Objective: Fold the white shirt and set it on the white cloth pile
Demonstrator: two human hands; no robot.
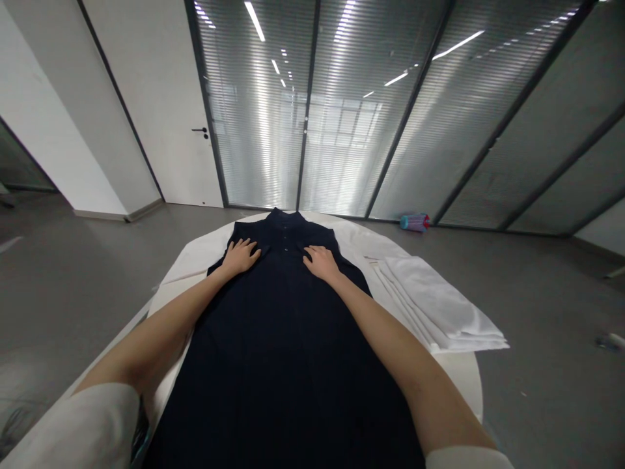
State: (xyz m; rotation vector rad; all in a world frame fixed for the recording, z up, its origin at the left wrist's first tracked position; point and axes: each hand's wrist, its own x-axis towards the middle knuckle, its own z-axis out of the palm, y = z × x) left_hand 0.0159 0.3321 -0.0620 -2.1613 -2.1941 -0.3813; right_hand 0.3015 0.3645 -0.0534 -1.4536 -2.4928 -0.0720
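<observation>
A dark navy sleeveless dress (283, 339) with a buttoned collar lies flat along a white table (459, 378), collar at the far end. My left hand (240, 255) rests flat on its left shoulder area, fingers spread and open. My right hand (319, 260) lies flat on the right shoulder area, fingers stretched out, holding nothing. Both forearms reach over the dress.
A stack of folded white cloth (439, 303) lies on the table to the right of the dress. A blue and pink bottle (415, 223) lies on the grey floor by the glass wall. A white door (166, 117) stands at the back left.
</observation>
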